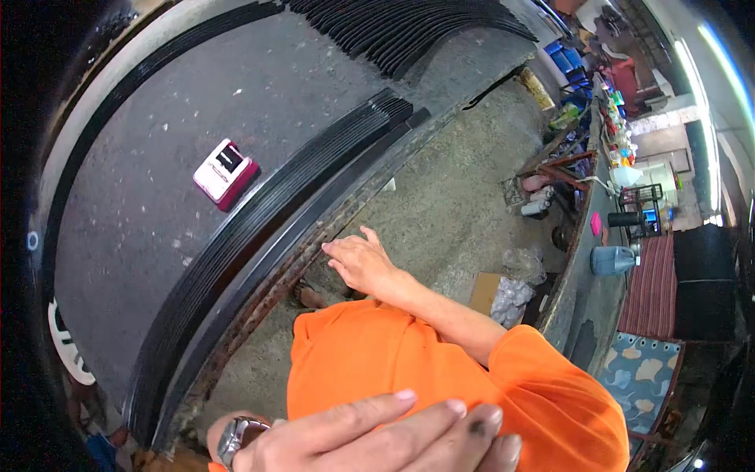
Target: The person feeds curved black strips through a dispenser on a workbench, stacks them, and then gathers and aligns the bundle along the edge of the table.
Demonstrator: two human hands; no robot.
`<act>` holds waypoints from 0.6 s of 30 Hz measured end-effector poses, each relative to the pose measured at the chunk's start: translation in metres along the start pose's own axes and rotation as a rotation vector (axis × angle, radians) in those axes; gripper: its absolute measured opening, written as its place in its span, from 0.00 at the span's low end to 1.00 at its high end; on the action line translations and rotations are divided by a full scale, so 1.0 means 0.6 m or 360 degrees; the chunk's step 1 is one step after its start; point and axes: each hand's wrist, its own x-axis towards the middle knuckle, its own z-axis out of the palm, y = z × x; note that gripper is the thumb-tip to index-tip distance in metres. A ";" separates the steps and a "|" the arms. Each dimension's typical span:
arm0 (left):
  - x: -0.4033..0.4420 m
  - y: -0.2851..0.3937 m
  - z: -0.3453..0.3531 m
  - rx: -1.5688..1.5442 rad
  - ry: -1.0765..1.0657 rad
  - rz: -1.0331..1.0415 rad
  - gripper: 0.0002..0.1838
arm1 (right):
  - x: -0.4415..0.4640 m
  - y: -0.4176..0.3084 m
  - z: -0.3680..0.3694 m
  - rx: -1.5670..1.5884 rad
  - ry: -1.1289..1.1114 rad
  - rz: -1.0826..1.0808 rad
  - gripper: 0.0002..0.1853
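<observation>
My left hand (377,436), wearing a metal wristwatch (233,440), is close to the camera at the bottom, in front of my orange shirt (370,346). Its fingers are stretched out, one has a dark smudge, and nothing shows in it. My right hand (360,263) hangs beside the worn edge of the dark table (299,267), fingers apart and holding nothing; whether its fingertips touch the edge I cannot tell. Just beyond that edge lies a bundle of long black strips (259,216), curved by the lens. Past the strips sits a pink-and-white box-shaped device (224,175) with a black panel.
More black strips (409,31) are fanned out at the table's far end, and another long strip (141,75) follows its far side. Across the concrete floor (448,181) stands a workbench (586,267) with a bluish jug (613,260). Cardboard (484,293) and plastic bags (511,300) lie below.
</observation>
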 end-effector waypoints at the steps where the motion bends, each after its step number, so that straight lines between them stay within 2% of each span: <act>1: -0.001 -0.006 0.017 0.0055 0.0097 0.0009 0.10 | 0.000 0.001 0.003 -0.0004 0.0019 0.0005 0.19; 5: 0.003 0.010 0.035 0.0035 -0.0281 -0.0495 0.05 | -0.009 0.007 0.005 -0.0028 0.0095 0.0011 0.19; 7: -0.015 -0.015 0.036 -0.0021 -0.0619 -0.0568 0.07 | -0.016 0.027 0.021 -0.0049 0.0109 0.0017 0.18; 8: -0.033 -0.041 0.030 -0.0057 -0.0819 -0.0452 0.13 | -0.015 0.034 0.027 -0.0057 0.0116 0.0021 0.18; 10: -0.101 -0.076 0.041 -0.0103 -0.0671 -0.0790 0.14 | -0.016 0.040 0.022 -0.0078 0.0133 0.0057 0.17; 12: -0.181 -0.124 0.038 0.0122 -0.0558 -0.0917 0.14 | -0.017 0.044 0.008 -0.0099 0.0132 0.0117 0.17; 14: -0.276 -0.159 0.022 0.0443 -0.0336 -0.1059 0.15 | -0.017 0.041 -0.008 -0.0107 0.0109 0.0195 0.17; 18: -0.409 -0.158 -0.029 0.1249 -0.0167 -0.1483 0.15 | -0.010 0.052 -0.020 -0.0156 -0.0034 0.0267 0.18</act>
